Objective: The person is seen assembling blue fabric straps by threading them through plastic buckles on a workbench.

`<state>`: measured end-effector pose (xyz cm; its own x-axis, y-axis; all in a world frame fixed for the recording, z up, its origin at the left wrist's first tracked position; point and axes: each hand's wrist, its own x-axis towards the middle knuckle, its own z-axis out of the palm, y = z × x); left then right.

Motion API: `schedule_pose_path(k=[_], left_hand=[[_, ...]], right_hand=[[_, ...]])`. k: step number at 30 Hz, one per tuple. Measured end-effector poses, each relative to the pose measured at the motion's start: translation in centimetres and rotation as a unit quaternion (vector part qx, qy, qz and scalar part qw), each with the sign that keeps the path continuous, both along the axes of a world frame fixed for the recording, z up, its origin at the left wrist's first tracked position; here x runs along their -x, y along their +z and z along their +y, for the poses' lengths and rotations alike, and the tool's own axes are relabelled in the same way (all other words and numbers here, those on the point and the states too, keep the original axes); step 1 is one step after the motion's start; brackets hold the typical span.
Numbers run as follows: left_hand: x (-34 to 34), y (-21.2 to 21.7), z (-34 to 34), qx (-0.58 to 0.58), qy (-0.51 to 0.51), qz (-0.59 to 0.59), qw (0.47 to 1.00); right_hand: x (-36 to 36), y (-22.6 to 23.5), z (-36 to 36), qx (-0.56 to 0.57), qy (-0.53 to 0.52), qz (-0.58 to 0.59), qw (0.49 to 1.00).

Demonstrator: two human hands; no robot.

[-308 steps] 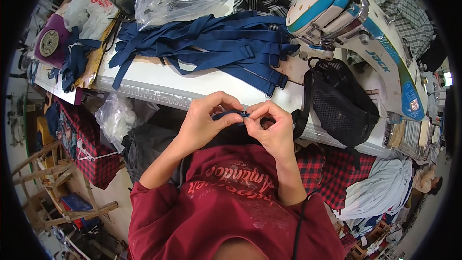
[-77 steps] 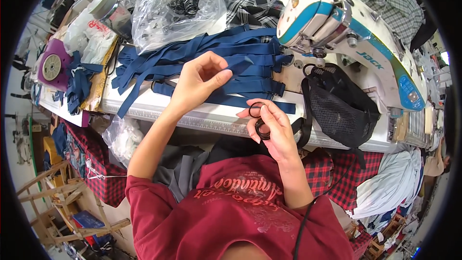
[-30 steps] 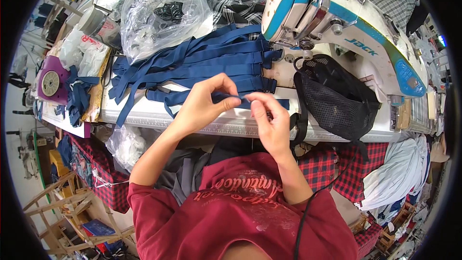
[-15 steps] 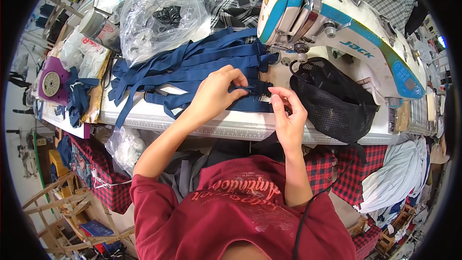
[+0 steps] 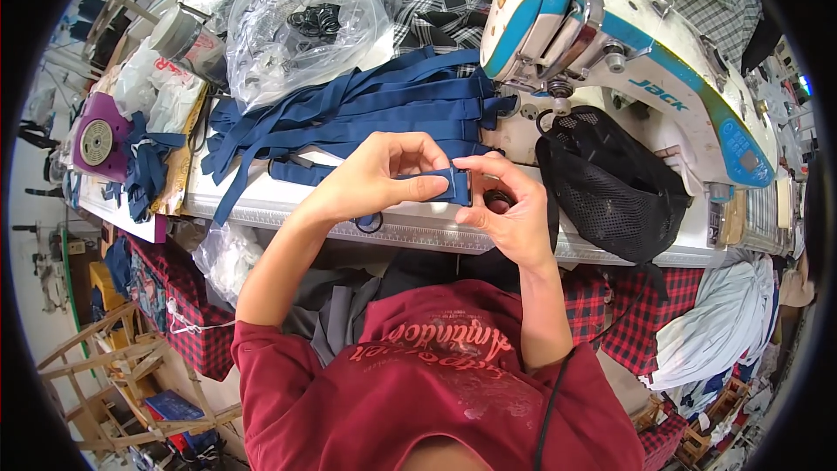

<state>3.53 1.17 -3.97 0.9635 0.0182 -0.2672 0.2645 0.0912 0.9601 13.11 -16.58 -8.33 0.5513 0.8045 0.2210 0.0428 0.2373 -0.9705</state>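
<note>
A navy blue fabric strap is held up over the front edge of the table. My left hand pinches it between thumb and fingers. My right hand is closed around its right end, index finger above and thumb below. A small dark piece shows inside the curl of my right fingers; its exact kind is partly hidden. Just beyond my hands, several more navy straps lie in a loose bundle, running left to right.
A white and blue sewing machine stands at right, with a black mesh bag in front of its needle area. A clear plastic bag with black items lies behind the straps. A purple round-faced device stands at far left.
My hands have come together and nearer to me, lifting one strap off the bundle. My right hand, previously loose beside the strap ends, now grips the strap's end.
</note>
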Motion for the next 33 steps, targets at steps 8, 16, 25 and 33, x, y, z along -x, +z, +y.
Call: schedule_pose_path(k=[8, 16, 25, 33], left_hand=[[0.2, -1.4, -0.3, -0.064, 0.017, -0.052, 0.996], [0.5, -1.4, -0.5, -0.028, 0.03, 0.0, 0.999], [0.5, -1.1, -1.0, -0.02, 0.062, -0.01, 0.998], [0.8, -2.2, -0.4, -0.127, 0.043, -0.036, 0.99]], right_hand=[[0.8, 0.8, 0.4, 0.063, -0.072, -0.143, 0.985], [1.3, 0.6, 0.6, 0.069, -0.09, -0.198, 0.974], [1.5, 0.3, 0.7, 0.07, -0.082, -0.214, 0.971], [1.5, -0.2, 0.5, 0.075, -0.088, -0.079, 0.99]])
